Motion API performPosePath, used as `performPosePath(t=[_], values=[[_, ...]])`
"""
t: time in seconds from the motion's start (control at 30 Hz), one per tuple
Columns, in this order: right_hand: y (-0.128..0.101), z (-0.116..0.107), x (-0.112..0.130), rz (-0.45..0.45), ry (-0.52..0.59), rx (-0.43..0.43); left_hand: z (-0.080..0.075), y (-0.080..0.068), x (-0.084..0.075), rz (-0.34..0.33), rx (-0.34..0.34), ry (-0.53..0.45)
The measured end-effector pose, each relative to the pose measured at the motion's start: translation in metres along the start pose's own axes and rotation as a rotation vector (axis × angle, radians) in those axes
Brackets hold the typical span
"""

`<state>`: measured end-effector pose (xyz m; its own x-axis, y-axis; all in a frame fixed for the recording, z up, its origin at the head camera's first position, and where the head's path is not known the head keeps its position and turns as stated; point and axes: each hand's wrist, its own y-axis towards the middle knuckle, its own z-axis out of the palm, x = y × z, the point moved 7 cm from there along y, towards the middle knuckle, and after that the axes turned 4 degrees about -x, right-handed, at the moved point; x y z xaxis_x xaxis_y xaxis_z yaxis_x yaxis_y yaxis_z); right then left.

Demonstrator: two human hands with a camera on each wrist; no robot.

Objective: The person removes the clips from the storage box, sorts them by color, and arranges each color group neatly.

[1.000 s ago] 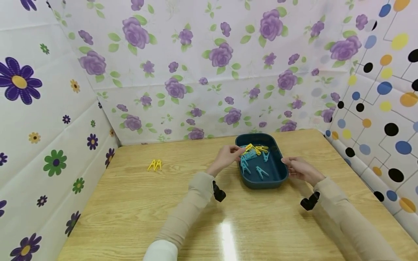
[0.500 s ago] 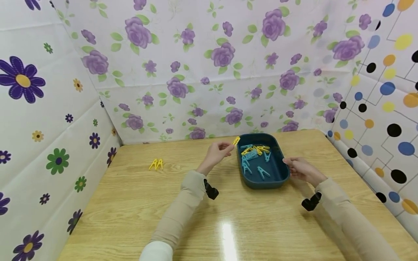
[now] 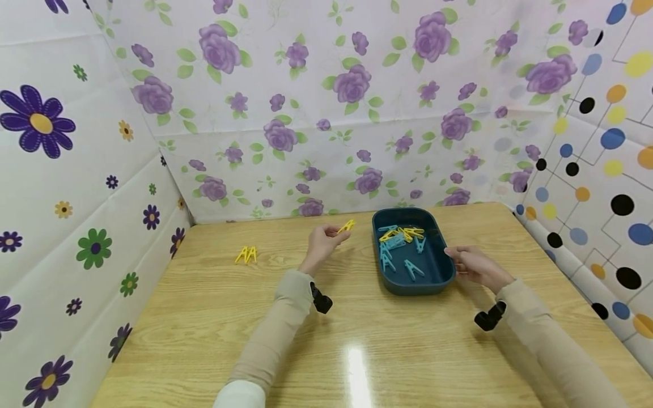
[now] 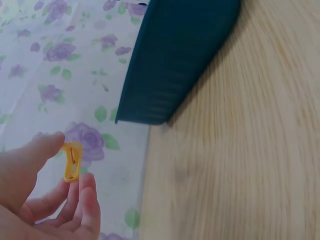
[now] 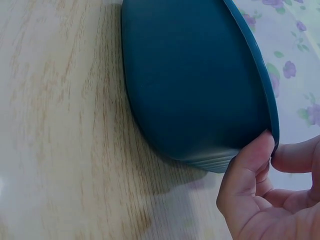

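Between thumb and fingers my left hand (image 3: 322, 245) pinches a yellow clothespin (image 3: 347, 226), held in the air left of a dark teal plastic bin (image 3: 415, 288). The left wrist view shows that clothespin (image 4: 73, 161) at the fingertips, apart from the bin wall (image 4: 175, 55). My right hand (image 3: 476, 266) grips the bin's right rim; in the right wrist view, thumb and finger pinch the rim (image 5: 267, 95). Inside the bin lie several blue clothespins (image 3: 413, 268) and a few yellow clothespins (image 3: 410, 233). Two yellow clothespins (image 3: 246, 255) stand side by side on the table's left part.
The wooden table (image 3: 204, 328) is bounded by a floral cloth (image 3: 285, 170) at the back and patterned cloths on both sides. A black wrist camera (image 3: 321, 299) is strapped on the left wrist, another (image 3: 490, 317) on the right.
My left hand has come out of the bin with a yellow clothespin and moved left, away from it. The right hand keeps its grip on the rim. The head view has shifted slightly.
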<state>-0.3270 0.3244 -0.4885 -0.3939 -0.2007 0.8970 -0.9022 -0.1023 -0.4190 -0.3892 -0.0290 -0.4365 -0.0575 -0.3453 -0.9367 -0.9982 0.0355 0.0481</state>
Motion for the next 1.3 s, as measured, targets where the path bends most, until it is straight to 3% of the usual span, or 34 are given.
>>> performPosePath(t=[0.17, 0.63, 1.3], values=[[-0.001, -0.001, 0.001, -0.007, 0.002, -0.002, -0.014, 0.000, 0.009, -0.026, -0.092, 0.066], [-0.001, 0.000, 0.000, -0.003, -0.020, -0.010, -0.043, 0.000, 0.045, -0.107, -0.185, 0.048], [0.001, 0.001, -0.002, 0.005, 0.013, 0.007, -0.099, -0.010, 0.085, -0.259, -0.366, 0.216]])
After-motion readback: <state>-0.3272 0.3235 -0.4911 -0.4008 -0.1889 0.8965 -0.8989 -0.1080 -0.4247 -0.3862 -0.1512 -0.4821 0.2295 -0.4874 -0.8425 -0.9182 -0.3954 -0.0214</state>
